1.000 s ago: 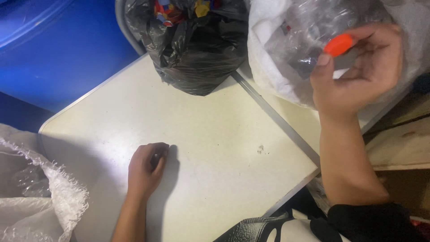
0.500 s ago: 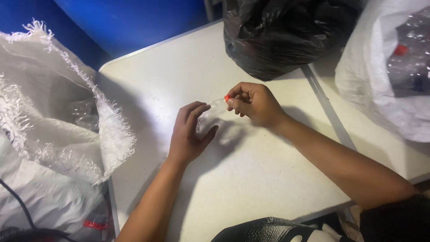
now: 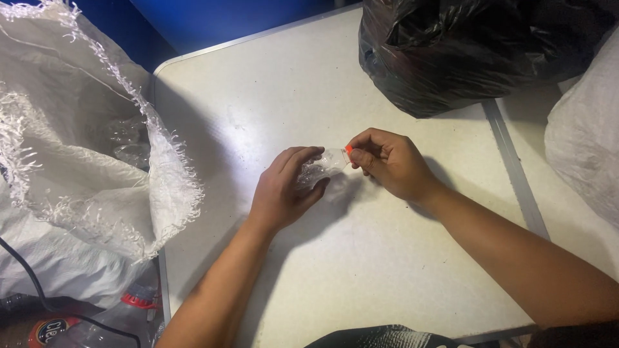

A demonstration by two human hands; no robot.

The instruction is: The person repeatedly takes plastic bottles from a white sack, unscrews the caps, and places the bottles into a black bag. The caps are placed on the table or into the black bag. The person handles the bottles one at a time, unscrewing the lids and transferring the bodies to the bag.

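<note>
A small crushed clear plastic bottle [image 3: 320, 169] is held over the middle of the frame, just above the white table [image 3: 361, 270], between both hands. The left hand [image 3: 284, 190] is wrapped around the crumpled body, fingers curled closed over it, which seems to steady it against twisting. The right hand [image 3: 387, 161] is pinched narrowly on the orange cap [image 3: 349, 149] at the bottle's neck, thumb and fingertips pressed together, a grip that suits turning the cap. At the left of the frame a white woven sack [image 3: 84, 167] with a frayed rim stands open, and clear bottles can be dimly made out inside it. At the upper right a black plastic bag [image 3: 477, 51] rests on the table, well apart from the hands, and a second white bag [image 3: 587, 148] is seen at the right edge. At the lower left, below the table edge, another bottle with a red cap [image 3: 129, 306] and a dark cable [image 3: 39, 283] are visible. Nothing lies between the hands and the open sack.
</note>
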